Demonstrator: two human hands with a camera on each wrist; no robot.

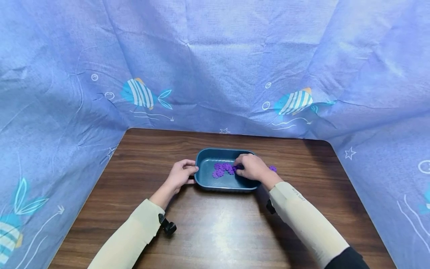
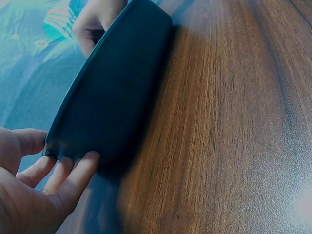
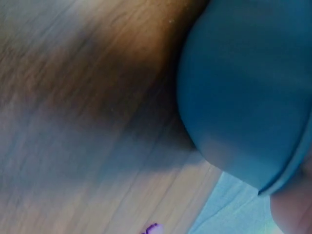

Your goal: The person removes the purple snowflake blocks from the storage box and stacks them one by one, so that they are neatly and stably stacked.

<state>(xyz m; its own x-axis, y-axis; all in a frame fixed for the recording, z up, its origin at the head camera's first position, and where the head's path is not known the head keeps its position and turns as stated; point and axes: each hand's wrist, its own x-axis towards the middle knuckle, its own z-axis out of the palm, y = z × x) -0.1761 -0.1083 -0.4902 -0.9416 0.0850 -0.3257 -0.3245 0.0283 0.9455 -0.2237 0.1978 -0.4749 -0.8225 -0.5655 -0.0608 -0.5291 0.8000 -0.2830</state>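
Here we are, with the left hand [image 1: 179,174] holding the end of the teal rectangular tub [image 1: 225,188], thumb at the rim, fingers bent against the outer wall. We spot the danger: if that hold slackens or tugs, we reckon the tub could skid or tip on the wood-grain table [image 1: 158,149] and spill the purple scalloped discs [image 1: 220,170]! A loose pinch might drop one, too. Over to the right hand [image 1: 253,167], dipped inside with fingers curled down; whether it grips a disc, we can't tell. The discs lie on the tub's floor, just left of those fingertips, some perhaps touching, while one lone disc [image 1: 273,169] sits outside the tub, near the right wrist
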